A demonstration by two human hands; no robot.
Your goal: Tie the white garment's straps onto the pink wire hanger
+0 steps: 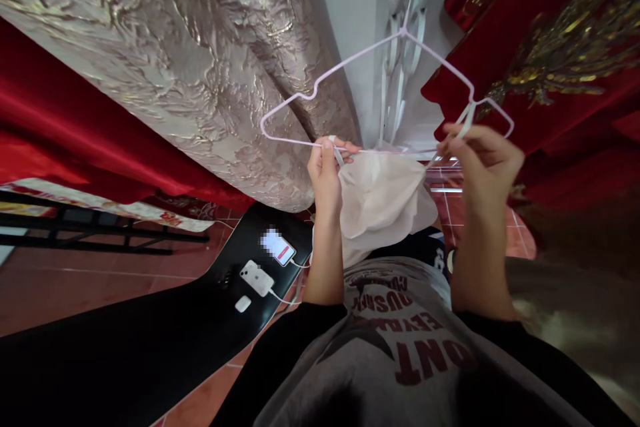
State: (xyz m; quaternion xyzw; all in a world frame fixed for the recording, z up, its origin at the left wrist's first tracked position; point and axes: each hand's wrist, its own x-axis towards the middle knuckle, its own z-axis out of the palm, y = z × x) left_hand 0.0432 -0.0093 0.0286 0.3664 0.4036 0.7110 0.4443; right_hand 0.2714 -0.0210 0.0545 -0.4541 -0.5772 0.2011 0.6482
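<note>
A pale pink clothes hanger (367, 51) hangs in front of me, its hook reaching up towards a white chain of rings. Below its bottom bar is a cream garment (383, 197) with thin white straps. My left hand (327, 170) is closed at the left part of the bar, with one strap (337, 152) between thumb and fingers. On the other side, my right hand (485, 157) pinches the second strap (469, 119), which is looped over the hanger's right notch. The left notch has no strap on it.
Pale brocade cloth (240, 80) hangs at the left, with red fabric (90, 120) beside it. Red sequined cloth (545, 60) hangs at the right. Lower left, a black bench (165, 333) bears two phones (257, 278) on cables and a small white case (243, 304).
</note>
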